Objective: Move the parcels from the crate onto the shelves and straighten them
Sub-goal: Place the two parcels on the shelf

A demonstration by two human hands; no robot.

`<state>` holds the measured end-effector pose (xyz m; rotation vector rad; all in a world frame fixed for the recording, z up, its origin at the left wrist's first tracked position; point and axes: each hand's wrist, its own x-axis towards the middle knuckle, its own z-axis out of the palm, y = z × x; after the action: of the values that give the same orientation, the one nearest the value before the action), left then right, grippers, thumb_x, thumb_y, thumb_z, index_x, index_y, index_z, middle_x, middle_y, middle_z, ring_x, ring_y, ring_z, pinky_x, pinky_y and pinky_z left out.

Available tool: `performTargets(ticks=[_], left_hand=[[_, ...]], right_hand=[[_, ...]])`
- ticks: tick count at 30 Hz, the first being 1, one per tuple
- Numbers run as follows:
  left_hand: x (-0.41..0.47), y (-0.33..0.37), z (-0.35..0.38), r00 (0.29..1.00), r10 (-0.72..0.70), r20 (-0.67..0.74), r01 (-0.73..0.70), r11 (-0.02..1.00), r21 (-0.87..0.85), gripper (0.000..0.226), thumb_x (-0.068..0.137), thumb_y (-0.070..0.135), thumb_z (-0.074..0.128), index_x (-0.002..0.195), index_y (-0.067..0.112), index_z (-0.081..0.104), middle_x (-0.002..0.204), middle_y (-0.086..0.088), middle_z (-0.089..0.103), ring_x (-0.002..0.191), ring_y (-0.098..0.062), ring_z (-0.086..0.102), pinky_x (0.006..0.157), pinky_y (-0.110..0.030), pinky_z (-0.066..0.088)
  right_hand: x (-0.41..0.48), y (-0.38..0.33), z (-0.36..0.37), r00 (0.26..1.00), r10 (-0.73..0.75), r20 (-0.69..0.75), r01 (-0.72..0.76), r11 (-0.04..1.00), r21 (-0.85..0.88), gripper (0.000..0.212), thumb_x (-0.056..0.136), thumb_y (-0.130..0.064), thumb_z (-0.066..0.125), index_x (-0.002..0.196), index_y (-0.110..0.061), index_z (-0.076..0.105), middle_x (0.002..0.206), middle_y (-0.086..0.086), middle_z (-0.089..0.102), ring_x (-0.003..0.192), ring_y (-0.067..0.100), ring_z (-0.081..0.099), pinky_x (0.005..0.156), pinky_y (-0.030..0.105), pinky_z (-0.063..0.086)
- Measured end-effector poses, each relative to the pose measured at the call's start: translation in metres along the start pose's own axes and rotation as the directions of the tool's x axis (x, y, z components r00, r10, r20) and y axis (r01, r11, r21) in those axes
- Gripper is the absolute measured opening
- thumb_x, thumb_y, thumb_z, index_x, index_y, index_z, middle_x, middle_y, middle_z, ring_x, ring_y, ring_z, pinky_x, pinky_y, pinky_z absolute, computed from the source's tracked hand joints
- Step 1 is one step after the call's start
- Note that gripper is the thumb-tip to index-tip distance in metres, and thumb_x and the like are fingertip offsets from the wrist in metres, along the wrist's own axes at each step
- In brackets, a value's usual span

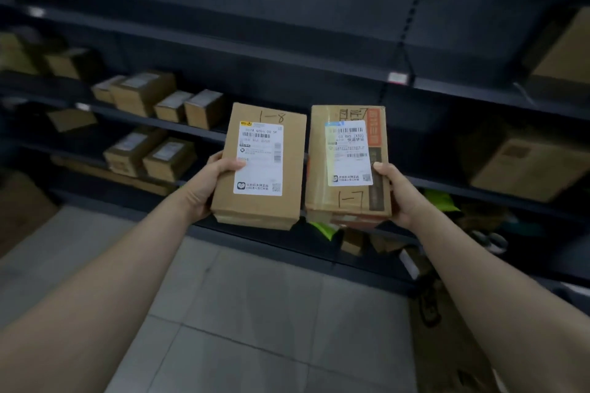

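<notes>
Left hand [214, 183] grips a brown cardboard parcel with a white shipping label, hand-marked "1-8" [260, 169], thumb on the label edge. Right hand [400, 196] grips a second brown cardboard parcel with an orange printed strip, marked "1-7" [348, 166]. The parcels are side by side, near but apart, before dark metal shelving [287, 53]. Small labelled cardboard boxes [143, 94] sit on the left shelves. Grey tiled floor [255, 313] below.
</notes>
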<state>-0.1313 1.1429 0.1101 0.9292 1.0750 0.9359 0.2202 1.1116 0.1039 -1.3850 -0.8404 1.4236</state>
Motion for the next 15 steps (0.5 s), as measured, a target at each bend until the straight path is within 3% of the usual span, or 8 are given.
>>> performTargets(ticks=[5, 9, 15], left_hand=[[0.001, 0.0, -0.046, 0.987, -0.029, -0.156, 0.022, 0.998, -0.051, 0.088, 0.058, 0.036, 0.079, 0.137, 0.028, 0.04, 0.115, -0.011, 0.069, 0.103, -0.033, 0.066, 0.085, -0.049, 0.054], [0.003, 0.007, -0.084, 0.949, -0.015, -0.315, -0.018, 0.995, -0.1, 0.083, 0.062, 0.031, 0.072, 0.136, 0.025, 0.037, 0.102, -0.009, 0.071, 0.083, -0.025, 0.069, 0.067, -0.037, 0.056], [0.037, 0.023, -0.142, 0.937, -0.028, -0.349, -0.012, 0.994, -0.111, 0.083, 0.061, 0.032, 0.072, 0.136, 0.027, 0.037, 0.102, -0.009, 0.071, 0.081, -0.024, 0.069, 0.068, -0.038, 0.056]], right_hand=[[0.071, -0.017, 0.05, 0.987, 0.089, 0.132, -0.076, 0.992, -0.1, 0.064, 0.077, -0.048, 0.067, 0.135, -0.027, 0.048, 0.115, 0.01, 0.07, 0.103, 0.03, 0.069, 0.084, 0.049, 0.056], [0.114, -0.022, 0.097, 0.971, 0.131, 0.198, -0.105, 0.985, -0.137, 0.061, 0.079, -0.047, 0.066, 0.133, -0.023, 0.049, 0.113, 0.01, 0.071, 0.101, 0.03, 0.07, 0.079, 0.045, 0.057], [0.165, -0.026, 0.169, 0.954, 0.181, 0.239, -0.148, 0.977, -0.151, 0.042, 0.09, -0.046, 0.056, 0.125, -0.022, 0.059, 0.108, 0.009, 0.073, 0.102, 0.029, 0.068, 0.083, 0.045, 0.053]])
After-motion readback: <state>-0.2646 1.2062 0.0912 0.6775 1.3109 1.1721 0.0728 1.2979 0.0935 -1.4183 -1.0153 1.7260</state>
